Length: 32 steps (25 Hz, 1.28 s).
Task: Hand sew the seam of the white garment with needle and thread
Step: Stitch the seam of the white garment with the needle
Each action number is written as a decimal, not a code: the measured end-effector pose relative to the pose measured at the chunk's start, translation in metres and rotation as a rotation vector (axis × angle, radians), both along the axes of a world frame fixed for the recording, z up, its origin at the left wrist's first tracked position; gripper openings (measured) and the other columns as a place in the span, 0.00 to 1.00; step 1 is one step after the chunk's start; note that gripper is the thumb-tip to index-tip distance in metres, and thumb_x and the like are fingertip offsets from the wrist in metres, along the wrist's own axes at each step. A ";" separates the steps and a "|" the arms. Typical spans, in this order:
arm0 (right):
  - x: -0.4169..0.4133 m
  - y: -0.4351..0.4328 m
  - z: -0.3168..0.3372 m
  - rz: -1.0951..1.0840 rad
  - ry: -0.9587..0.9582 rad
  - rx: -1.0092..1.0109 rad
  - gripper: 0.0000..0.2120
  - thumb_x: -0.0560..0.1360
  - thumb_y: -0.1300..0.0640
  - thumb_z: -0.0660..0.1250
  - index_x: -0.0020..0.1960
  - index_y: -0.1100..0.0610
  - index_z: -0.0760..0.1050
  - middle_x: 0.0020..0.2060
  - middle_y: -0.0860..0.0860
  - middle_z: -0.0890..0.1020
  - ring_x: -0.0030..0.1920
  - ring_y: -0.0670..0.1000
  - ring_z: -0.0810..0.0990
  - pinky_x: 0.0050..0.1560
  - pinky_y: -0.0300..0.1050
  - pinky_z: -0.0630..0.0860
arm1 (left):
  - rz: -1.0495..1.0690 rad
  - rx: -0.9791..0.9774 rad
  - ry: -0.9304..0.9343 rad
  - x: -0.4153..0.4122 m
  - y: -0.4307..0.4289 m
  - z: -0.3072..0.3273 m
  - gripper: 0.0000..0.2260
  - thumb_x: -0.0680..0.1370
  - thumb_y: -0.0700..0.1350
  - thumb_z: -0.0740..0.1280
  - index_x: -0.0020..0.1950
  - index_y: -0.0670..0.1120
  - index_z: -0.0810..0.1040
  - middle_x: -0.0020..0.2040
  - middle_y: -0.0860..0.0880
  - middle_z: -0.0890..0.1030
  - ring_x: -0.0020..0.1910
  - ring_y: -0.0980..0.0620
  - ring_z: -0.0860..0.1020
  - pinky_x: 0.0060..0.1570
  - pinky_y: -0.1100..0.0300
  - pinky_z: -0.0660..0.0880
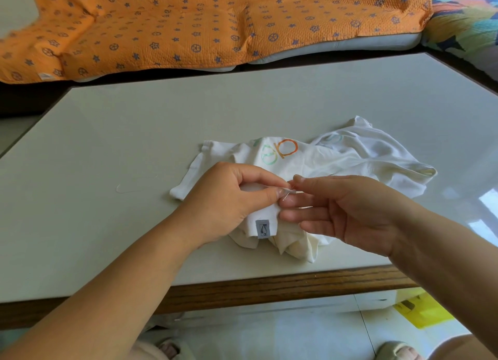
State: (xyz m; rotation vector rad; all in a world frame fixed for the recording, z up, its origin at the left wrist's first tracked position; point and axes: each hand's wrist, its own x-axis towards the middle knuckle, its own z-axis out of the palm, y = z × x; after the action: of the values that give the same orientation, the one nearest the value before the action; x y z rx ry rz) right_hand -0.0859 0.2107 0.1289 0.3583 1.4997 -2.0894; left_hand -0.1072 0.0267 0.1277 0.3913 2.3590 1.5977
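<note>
The crumpled white cotton garment lies at the near middle of the pale grey bench; it looks light, limp and apt to bunch, so I judge it best held close beside the seam, the fold kept taut. The left hand pinches such a fold, with the thin silvery needle and fine white thread at its thumb tip, while the right hand sits just beside, lower fingers straight, and whether it nips the needle I cannot tell. Beyond lies an orange patterned quilt.
</note>
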 end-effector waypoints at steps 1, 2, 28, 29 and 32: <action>0.000 0.000 -0.001 0.000 0.028 0.036 0.13 0.69 0.55 0.70 0.49 0.61 0.81 0.38 0.55 0.84 0.37 0.51 0.85 0.31 0.39 0.79 | 0.008 -0.005 -0.004 0.000 0.000 0.000 0.06 0.74 0.41 0.73 0.44 0.53 0.85 0.42 0.58 0.86 0.44 0.64 0.82 0.45 0.73 0.74; -0.001 0.000 -0.001 -0.007 0.068 0.100 0.12 0.69 0.54 0.71 0.49 0.60 0.81 0.39 0.54 0.84 0.37 0.50 0.84 0.31 0.39 0.78 | 0.017 -0.017 -0.010 0.000 0.000 0.000 0.06 0.74 0.42 0.73 0.44 0.53 0.85 0.42 0.58 0.86 0.44 0.64 0.82 0.45 0.72 0.75; -0.058 0.059 -0.009 -0.765 0.201 -0.015 0.07 0.81 0.67 0.56 0.58 0.65 0.69 0.31 0.55 0.73 0.49 0.60 0.85 0.49 0.52 0.83 | 0.003 0.063 -0.308 -0.007 -0.007 0.002 0.06 0.72 0.45 0.72 0.48 0.49 0.86 0.42 0.54 0.86 0.40 0.63 0.82 0.37 0.73 0.72; -0.059 0.059 -0.010 -0.782 0.236 0.119 0.06 0.82 0.66 0.56 0.56 0.63 0.71 0.32 0.55 0.75 0.50 0.58 0.85 0.52 0.51 0.82 | 0.002 0.059 -0.309 -0.007 -0.007 0.002 0.06 0.72 0.45 0.72 0.48 0.49 0.86 0.42 0.54 0.86 0.40 0.63 0.82 0.37 0.73 0.72; -0.059 0.060 -0.015 -0.768 0.343 0.573 0.06 0.82 0.59 0.57 0.52 0.55 0.73 0.38 0.52 0.82 0.47 0.49 0.85 0.56 0.46 0.79 | -0.002 0.057 -0.318 -0.007 -0.008 0.002 0.06 0.73 0.45 0.72 0.48 0.48 0.86 0.42 0.53 0.86 0.40 0.62 0.82 0.37 0.73 0.72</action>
State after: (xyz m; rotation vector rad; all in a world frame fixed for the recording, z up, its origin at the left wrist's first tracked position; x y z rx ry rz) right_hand -0.1454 0.2710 0.1135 0.9497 2.4664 -2.2930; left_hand -0.1142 0.0188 0.1300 0.1368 2.0789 1.5951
